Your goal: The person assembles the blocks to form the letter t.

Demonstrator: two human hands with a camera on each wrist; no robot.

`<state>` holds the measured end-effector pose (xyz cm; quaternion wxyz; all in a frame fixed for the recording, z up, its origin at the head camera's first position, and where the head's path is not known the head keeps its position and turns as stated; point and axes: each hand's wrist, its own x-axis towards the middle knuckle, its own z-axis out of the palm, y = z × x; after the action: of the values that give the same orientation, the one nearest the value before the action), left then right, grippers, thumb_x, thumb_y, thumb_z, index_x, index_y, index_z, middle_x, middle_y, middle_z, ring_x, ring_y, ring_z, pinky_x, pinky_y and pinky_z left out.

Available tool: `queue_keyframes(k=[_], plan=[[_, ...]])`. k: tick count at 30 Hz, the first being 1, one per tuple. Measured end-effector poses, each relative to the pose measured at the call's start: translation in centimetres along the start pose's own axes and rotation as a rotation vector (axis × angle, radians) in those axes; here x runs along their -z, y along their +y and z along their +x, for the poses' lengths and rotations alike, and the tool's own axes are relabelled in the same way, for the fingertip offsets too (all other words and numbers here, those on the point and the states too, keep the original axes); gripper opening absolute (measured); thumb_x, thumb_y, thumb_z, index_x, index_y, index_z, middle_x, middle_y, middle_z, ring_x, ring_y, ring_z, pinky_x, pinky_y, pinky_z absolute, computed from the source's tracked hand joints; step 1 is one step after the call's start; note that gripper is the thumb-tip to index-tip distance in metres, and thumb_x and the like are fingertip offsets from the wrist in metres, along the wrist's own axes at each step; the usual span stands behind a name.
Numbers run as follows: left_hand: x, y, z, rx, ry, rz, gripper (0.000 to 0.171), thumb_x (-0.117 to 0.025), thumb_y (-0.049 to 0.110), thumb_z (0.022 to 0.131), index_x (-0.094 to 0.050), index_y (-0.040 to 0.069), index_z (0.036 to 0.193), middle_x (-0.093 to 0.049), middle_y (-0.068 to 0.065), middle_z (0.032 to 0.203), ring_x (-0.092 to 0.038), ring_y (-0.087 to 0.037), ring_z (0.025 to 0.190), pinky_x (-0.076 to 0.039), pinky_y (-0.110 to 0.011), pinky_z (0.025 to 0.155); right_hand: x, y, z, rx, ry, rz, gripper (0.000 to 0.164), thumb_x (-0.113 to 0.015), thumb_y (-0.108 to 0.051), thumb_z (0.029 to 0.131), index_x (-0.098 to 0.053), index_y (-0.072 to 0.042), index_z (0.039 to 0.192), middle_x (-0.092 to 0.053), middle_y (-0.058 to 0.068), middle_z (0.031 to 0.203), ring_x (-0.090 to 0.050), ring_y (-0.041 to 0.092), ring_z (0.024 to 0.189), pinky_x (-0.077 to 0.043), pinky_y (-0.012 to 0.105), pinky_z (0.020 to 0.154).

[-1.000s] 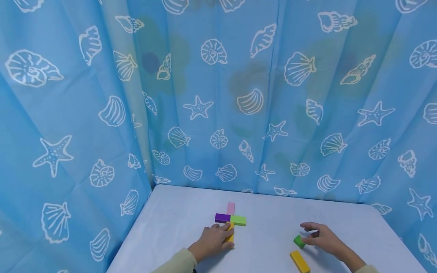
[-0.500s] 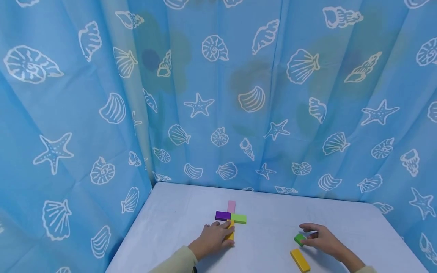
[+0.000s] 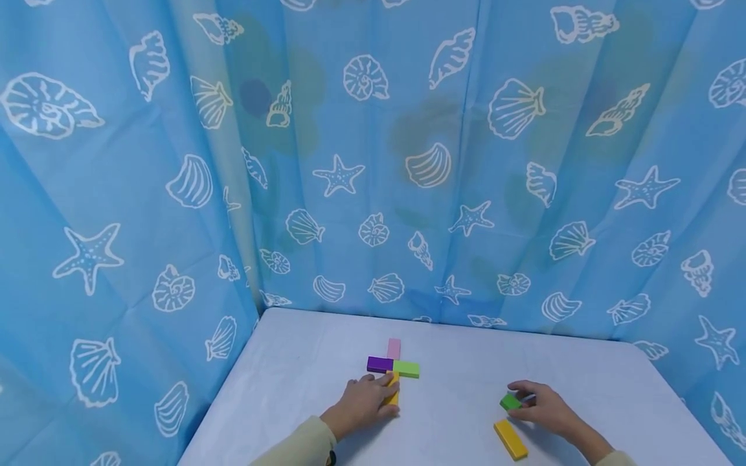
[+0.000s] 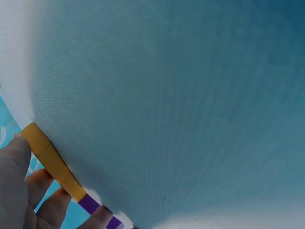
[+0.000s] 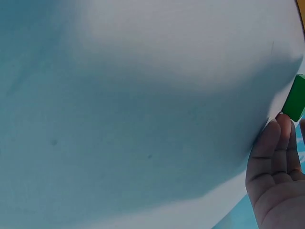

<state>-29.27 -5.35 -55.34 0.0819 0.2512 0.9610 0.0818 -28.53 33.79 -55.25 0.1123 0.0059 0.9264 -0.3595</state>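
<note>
My left hand [image 3: 361, 400] holds a yellow block [image 3: 393, 391] on the white table, fingers along it and thumb at its near end. In the left wrist view, the thumb and fingers line one side of this block. Beyond its far end, a purple block [image 3: 380, 365] and a light green block [image 3: 406, 369] lie side by side, with a pink block [image 3: 394, 348] behind them. My right hand [image 3: 548, 409] has thumb and fingers at a short green block [image 3: 510, 402]; part of their contact is hidden. The green block [image 5: 294, 98] sits at the fingertips in the right wrist view.
Another yellow block [image 3: 510, 439] lies slantwise in front of the green one, near my right hand. The white tabletop [image 3: 454, 382] reaches back to a blue curtain [image 3: 373, 162] with shell prints, which also encloses the left side.
The green block has tipped slightly, and my right fingers have shifted a little left around it. My left hand stays on its yellow block. The whole head view has drifted slightly.
</note>
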Motion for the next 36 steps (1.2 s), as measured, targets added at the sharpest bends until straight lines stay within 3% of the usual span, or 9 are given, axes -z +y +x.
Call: queue_keyframes(k=[7, 27, 36], plan=[[0.1, 0.1, -0.1, 0.002, 0.003, 0.022, 0.057, -0.054, 0.06, 0.093, -0.051, 0.034, 0.144, -0.043, 0.011, 0.155, -0.053, -0.033, 0.13, -0.048, -0.062, 0.096, -0.8, -0.2, 0.4, 0.002, 0.039, -0.065, 0.053, -0.086, -0.018, 0.074, -0.065, -0.002, 0.12, -0.066, 0.004, 0.101, -0.059, 0.015, 0.085, -0.056, 0.034, 0.076], [-0.3, 0.2, 0.2, -0.004, 0.004, -0.003, 0.057, -0.054, 0.06, 0.093, -0.051, 0.034, 0.144, -0.043, 0.01, 0.155, -0.052, -0.034, 0.132, -0.047, -0.062, 0.098, -2.1, -1.6, 1.8, -0.047, 0.03, -0.01, 0.035, -0.077, -0.017, 0.083, -0.069, -0.002, 0.114, -0.069, 0.004, 0.098, -0.06, 0.016, 0.084, -0.057, 0.032, 0.069], [0.3, 0.0, -0.2, 0.004, 0.007, -0.018, 0.057, -0.056, 0.059, 0.093, -0.051, 0.033, 0.144, -0.043, 0.009, 0.155, -0.052, -0.034, 0.132, -0.047, -0.063, 0.098, -2.8, -3.2, 2.5, -0.051, 0.008, 0.005, 0.029, -0.076, -0.013, 0.083, -0.072, -0.002, 0.109, -0.07, 0.004, 0.096, -0.059, 0.017, 0.083, -0.057, 0.033, 0.071]])
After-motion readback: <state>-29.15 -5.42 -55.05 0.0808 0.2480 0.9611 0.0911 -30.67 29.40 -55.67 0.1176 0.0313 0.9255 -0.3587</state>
